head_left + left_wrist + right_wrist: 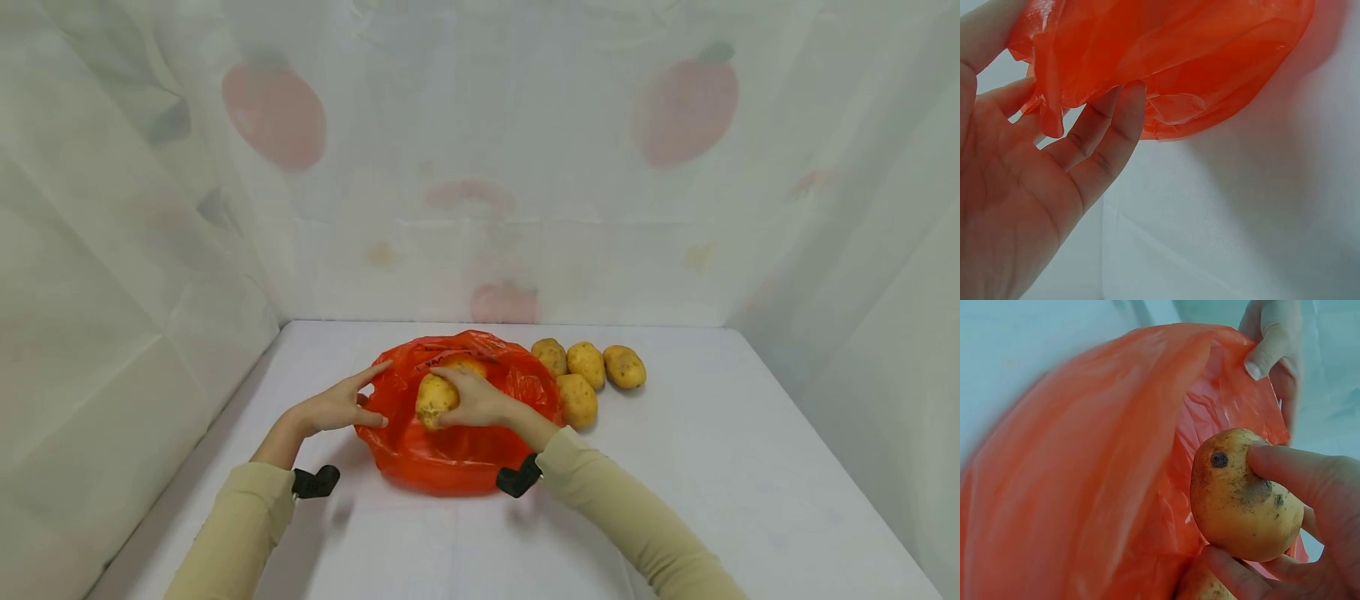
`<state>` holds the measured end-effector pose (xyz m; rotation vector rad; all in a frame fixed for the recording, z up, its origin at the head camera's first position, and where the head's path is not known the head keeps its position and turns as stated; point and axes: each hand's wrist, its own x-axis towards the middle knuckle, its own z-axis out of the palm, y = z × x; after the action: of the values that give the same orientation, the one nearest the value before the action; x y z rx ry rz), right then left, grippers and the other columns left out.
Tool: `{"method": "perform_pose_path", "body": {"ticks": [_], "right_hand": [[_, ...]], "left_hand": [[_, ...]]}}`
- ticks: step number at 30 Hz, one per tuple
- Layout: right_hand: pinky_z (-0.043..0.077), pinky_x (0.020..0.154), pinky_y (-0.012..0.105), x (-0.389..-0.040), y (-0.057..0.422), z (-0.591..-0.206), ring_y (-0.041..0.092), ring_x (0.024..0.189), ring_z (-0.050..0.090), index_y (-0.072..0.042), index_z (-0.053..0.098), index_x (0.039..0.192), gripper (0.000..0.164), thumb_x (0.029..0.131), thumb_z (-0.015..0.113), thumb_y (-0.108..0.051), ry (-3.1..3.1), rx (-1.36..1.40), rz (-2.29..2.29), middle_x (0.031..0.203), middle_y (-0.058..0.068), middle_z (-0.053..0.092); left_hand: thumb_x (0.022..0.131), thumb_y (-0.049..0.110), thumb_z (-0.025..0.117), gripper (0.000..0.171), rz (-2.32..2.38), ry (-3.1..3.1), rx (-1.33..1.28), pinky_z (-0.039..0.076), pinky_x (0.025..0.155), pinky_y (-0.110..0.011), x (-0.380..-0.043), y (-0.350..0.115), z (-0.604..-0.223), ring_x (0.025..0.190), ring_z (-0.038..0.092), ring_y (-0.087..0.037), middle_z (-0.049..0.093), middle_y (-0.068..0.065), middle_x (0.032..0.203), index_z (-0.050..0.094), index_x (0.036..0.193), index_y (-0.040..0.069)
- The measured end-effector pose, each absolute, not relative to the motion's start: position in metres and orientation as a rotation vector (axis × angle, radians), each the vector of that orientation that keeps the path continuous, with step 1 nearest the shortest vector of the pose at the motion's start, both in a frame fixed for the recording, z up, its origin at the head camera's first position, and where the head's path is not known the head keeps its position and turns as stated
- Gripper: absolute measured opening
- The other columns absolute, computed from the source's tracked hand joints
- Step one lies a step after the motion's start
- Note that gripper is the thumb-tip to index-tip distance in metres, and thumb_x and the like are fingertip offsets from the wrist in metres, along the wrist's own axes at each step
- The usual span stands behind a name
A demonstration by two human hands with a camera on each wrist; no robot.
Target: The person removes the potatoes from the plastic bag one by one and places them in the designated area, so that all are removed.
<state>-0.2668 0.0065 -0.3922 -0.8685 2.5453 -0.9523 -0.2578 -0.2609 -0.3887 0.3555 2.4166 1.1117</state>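
My right hand (476, 398) grips a yellow potato (437, 400) over the mouth of a red plastic bag (450, 471). Dark spots mark this potato's skin in the right wrist view, where the thumb presses its upper side and fingers curl beneath. Another potato (467, 364) lies inside the bag, partly covered by the right hand in the head view. At the bag's left rim, my left hand (333, 408) holds the thin plastic, thumb on one side and fingers on the other; the plastic hides some of its fingertips (1129, 100) in the left wrist view.
Right of the bag, several potatoes (585, 364) lie in a loose group on the white table (697, 467), the nearest one (577, 402) against the bag's side. Pale sheeting (480, 242) with faded fruit prints hangs behind the table and along both sides.
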Motion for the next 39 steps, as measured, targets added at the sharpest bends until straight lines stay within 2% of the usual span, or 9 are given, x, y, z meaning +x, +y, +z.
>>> {"method": "perform_pose_path", "body": {"ticks": [11, 19, 29, 37, 39], "right_hand": [[0.041, 0.097, 0.04, -0.264, 0.029, -0.391, 0.019, 0.123, 0.039, -0.025, 0.028, 0.144, 0.081, 0.077, 0.074, -0.029, 2.561, -0.936, -0.925, 0.145, 0.003, 0.032], [0.043, 0.094, 0.037, -0.261, 0.045, -0.388, 0.016, 0.121, 0.039, -0.031, 0.028, 0.144, 0.079, 0.079, 0.073, -0.03, 2.559, -0.975, -0.922, 0.139, -0.001, 0.038], [0.041, 0.097, 0.04, -0.258, 0.068, -0.388, 0.017, 0.125, 0.037, -0.02, 0.028, 0.145, 0.08, 0.079, 0.072, -0.032, 2.539, -1.075, -0.979, 0.141, 0.0, 0.037], [0.039, 0.1, 0.041, -0.252, 0.082, -0.388, 0.015, 0.13, 0.034, -0.024, 0.029, 0.144, 0.078, 0.079, 0.071, -0.035, 2.545, -1.08, -1.017, 0.144, -0.007, 0.034], [0.039, 0.1, 0.041, -0.25, 0.086, -0.387, 0.016, 0.129, 0.034, -0.023, 0.029, 0.144, 0.078, 0.079, 0.071, -0.033, 2.543, -1.083, -1.04, 0.143, -0.005, 0.035]], "left_hand": [[0.079, 0.027, 0.072, 0.09, 1.117, 2.412, 0.355, 0.046, 0.089, -0.05, -0.26, -0.262, -0.39, 0.116, 0.047, -0.034, 0.016, -0.013, 0.151, 0.014, 0.148, 0.029], [0.078, 0.027, 0.072, 0.091, 1.122, 2.409, 0.358, 0.045, 0.09, -0.051, -0.26, -0.264, -0.389, 0.117, 0.046, -0.035, 0.015, -0.012, 0.151, 0.015, 0.148, 0.029], [0.078, 0.027, 0.072, 0.091, 1.111, 2.414, 0.359, 0.046, 0.089, -0.05, -0.26, -0.263, -0.386, 0.118, 0.045, -0.036, 0.016, -0.012, 0.151, 0.015, 0.148, 0.028], [0.078, 0.028, 0.073, 0.091, 1.107, 2.416, 0.355, 0.046, 0.089, -0.051, -0.261, -0.264, -0.389, 0.118, 0.044, -0.036, 0.015, -0.012, 0.151, 0.015, 0.148, 0.029], [0.077, 0.028, 0.073, 0.091, 1.107, 2.415, 0.357, 0.046, 0.089, -0.051, -0.261, -0.264, -0.389, 0.119, 0.044, -0.037, 0.015, -0.012, 0.151, 0.015, 0.148, 0.029]]}}
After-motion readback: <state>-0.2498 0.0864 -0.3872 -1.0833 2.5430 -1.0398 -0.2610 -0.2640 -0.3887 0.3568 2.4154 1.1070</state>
